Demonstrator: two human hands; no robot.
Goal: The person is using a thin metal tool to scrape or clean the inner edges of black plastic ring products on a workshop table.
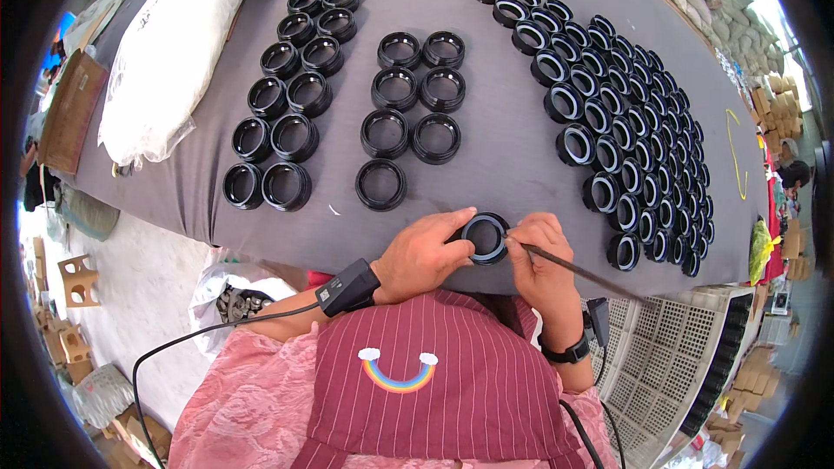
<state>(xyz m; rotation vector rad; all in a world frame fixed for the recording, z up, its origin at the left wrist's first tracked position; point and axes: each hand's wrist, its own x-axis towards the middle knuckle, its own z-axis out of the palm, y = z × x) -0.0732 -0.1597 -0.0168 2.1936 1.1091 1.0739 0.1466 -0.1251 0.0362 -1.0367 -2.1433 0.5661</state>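
Note:
At the table's near edge, my left hand (421, 256) grips the left side of a black ring (485, 216) between thumb and fingers. This ring carries a pale blue-grey band along its inner edge. My right hand (543, 265) pinches a long thin dark rod (586, 273), whose tip meets the ring's right side. The rod's other end points out to the lower right. Just beyond my left hand stands a black ring (381, 201) without a pale band, nearest of a short double row.
The grey-covered table (495, 156) holds another double row of black rings (285, 204) at left and a dense group of pale-banded rings (576, 162) at right. A white plastic bag (165, 52) lies far left. Beside me, lower right, are grey plastic crates (669, 330).

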